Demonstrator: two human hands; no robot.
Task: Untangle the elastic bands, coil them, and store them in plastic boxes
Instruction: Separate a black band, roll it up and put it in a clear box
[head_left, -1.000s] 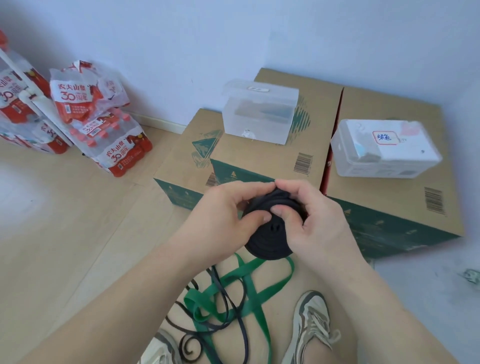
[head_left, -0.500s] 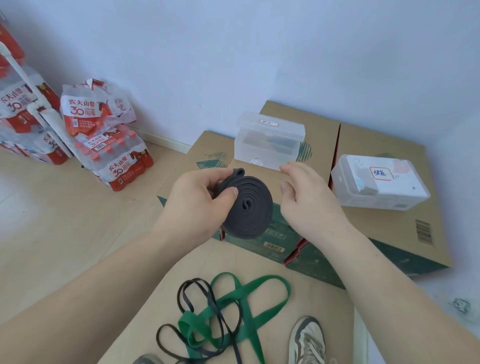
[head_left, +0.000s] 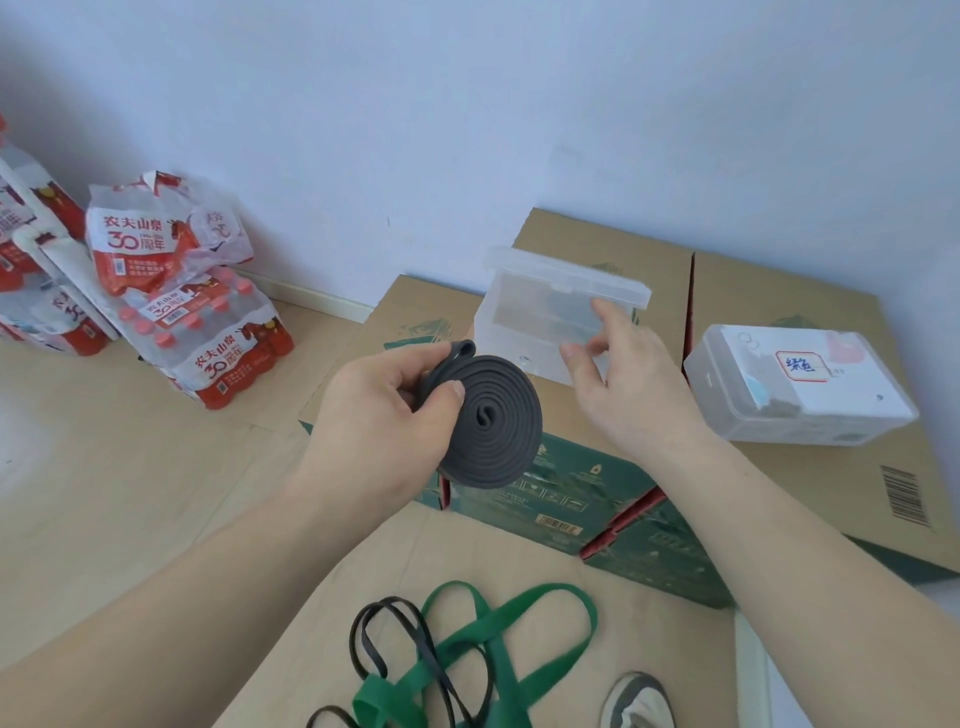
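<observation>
My left hand (head_left: 384, 415) pinches a tightly coiled dark grey elastic band (head_left: 491, 423), thumb on its face, held up in front of the boxes. My right hand (head_left: 618, 384) is open with spread fingers, its fingertips at the front of a clear plastic box (head_left: 540, 306) that stands closed on a cardboard carton. A second plastic box (head_left: 800, 387) with a white label sits on the carton to the right. On flat cardboard below lie a wide green band (head_left: 498, 639) and a thin black band (head_left: 395, 649), tangled together.
Brown-and-green cardboard cartons (head_left: 779, 296) stand against the white wall. Shrink-wrapped packs of red-capped water bottles (head_left: 192, 317) are stacked at the left on the wooden floor. A grey and white shoe (head_left: 639, 701) shows at the bottom edge.
My right hand let go of the coil and moved up and right to the clear box. The left hand lifted the coil and holds it alone. The view tilted up.
</observation>
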